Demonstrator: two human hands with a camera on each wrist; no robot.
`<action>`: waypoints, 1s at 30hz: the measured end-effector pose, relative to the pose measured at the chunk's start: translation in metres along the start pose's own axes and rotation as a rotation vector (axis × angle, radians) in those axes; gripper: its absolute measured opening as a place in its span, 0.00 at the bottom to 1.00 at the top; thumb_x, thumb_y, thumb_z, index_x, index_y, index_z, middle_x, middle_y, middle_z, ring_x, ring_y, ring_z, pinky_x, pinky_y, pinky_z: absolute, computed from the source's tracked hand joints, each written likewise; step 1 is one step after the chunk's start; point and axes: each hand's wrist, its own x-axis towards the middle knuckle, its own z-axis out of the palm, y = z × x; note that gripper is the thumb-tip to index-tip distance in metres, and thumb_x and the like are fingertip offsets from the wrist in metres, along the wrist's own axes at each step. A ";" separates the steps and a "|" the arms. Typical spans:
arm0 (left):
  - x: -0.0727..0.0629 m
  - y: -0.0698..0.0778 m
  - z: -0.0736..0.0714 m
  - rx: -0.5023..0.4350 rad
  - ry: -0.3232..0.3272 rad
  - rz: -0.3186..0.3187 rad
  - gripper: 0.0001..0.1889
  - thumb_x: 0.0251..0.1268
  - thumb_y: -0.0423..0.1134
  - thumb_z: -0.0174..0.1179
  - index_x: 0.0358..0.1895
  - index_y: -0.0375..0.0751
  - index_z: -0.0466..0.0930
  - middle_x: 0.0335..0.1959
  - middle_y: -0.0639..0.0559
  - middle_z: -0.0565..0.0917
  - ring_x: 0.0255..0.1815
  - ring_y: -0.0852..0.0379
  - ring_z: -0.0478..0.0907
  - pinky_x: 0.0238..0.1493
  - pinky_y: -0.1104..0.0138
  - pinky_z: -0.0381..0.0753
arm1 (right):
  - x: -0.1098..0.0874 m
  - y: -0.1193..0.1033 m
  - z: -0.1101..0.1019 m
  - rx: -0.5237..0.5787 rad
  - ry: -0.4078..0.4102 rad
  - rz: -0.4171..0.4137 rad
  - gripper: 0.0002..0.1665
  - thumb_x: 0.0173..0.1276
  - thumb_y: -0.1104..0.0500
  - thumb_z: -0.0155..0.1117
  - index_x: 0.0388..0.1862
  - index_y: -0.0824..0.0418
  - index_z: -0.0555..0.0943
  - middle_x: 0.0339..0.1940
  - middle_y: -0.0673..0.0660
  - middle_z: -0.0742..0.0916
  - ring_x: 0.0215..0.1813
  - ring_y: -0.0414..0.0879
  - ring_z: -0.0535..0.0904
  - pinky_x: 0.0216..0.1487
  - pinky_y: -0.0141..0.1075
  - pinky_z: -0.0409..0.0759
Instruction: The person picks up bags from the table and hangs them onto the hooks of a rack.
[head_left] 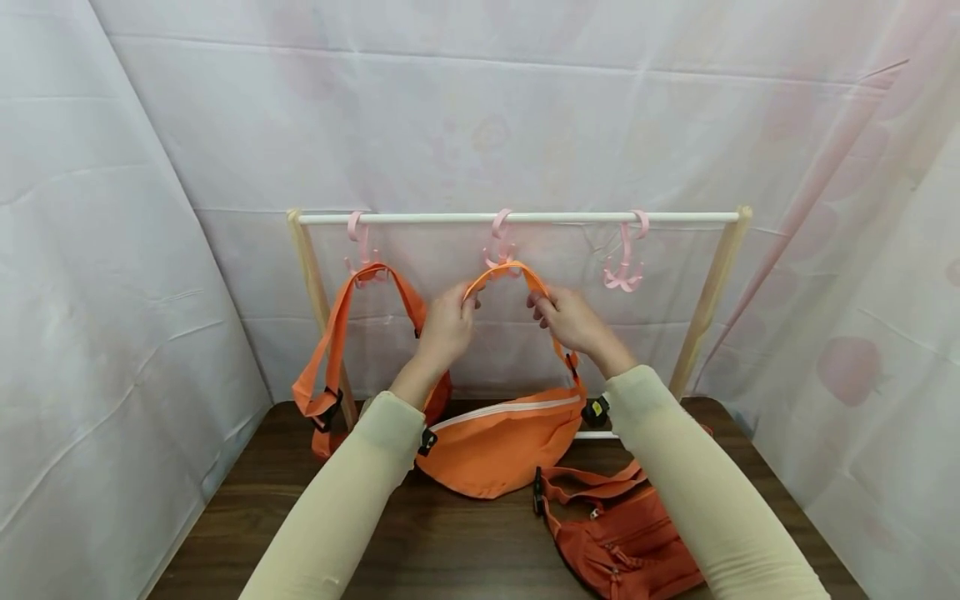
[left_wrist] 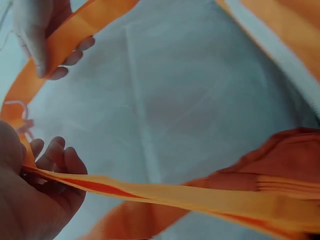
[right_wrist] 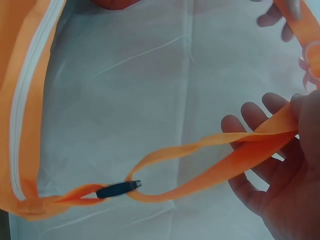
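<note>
Both hands hold up the strap [head_left: 510,266] of a light orange waist bag [head_left: 495,450], which hangs below them with its white zipper facing forward. My left hand [head_left: 448,321] pinches the strap on the left; in the left wrist view the band runs between thumb and fingers. My right hand [head_left: 570,321] grips the strap's other side, thumb on top, with a black slider [right_wrist: 119,189] further down the band. The arched strap between the hands overlaps the middle pink hook [head_left: 501,237] in the head view.
A white rail [head_left: 427,218] on wooden posts [head_left: 708,304] carries pink hooks. From the left hook [head_left: 360,242] hangs a darker orange bag by its strap [head_left: 337,333]. A rust-red waist bag [head_left: 630,542] lies on the dark wooden table [head_left: 465,550], partly behind the right sleeve.
</note>
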 end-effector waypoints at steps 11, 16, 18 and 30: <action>-0.026 -0.028 0.009 -0.034 -0.049 -0.108 0.18 0.89 0.43 0.48 0.63 0.37 0.83 0.39 0.44 0.86 0.24 0.50 0.71 0.27 0.61 0.71 | 0.001 0.005 0.013 0.035 -0.030 0.013 0.24 0.90 0.51 0.46 0.56 0.68 0.84 0.47 0.67 0.89 0.48 0.58 0.86 0.51 0.52 0.83; -0.039 -0.037 0.011 -0.025 -0.054 -0.146 0.17 0.88 0.42 0.50 0.63 0.36 0.82 0.40 0.43 0.86 0.28 0.49 0.75 0.31 0.58 0.76 | -0.002 0.013 0.019 0.036 -0.043 0.012 0.25 0.90 0.50 0.48 0.58 0.68 0.84 0.50 0.67 0.89 0.51 0.62 0.86 0.54 0.54 0.83; -0.045 -0.041 0.013 -0.010 -0.049 -0.159 0.17 0.88 0.43 0.51 0.64 0.37 0.82 0.41 0.46 0.87 0.32 0.49 0.79 0.36 0.56 0.80 | -0.003 0.016 0.022 0.030 -0.046 0.005 0.24 0.90 0.50 0.48 0.59 0.68 0.83 0.52 0.67 0.89 0.53 0.62 0.87 0.56 0.54 0.83; -0.074 -0.057 0.020 0.021 -0.025 -0.181 0.18 0.86 0.40 0.54 0.70 0.37 0.75 0.39 0.46 0.86 0.29 0.51 0.79 0.32 0.56 0.80 | -0.011 0.038 0.036 -0.064 -0.044 -0.011 0.19 0.88 0.53 0.51 0.57 0.67 0.82 0.41 0.64 0.84 0.39 0.55 0.76 0.45 0.50 0.76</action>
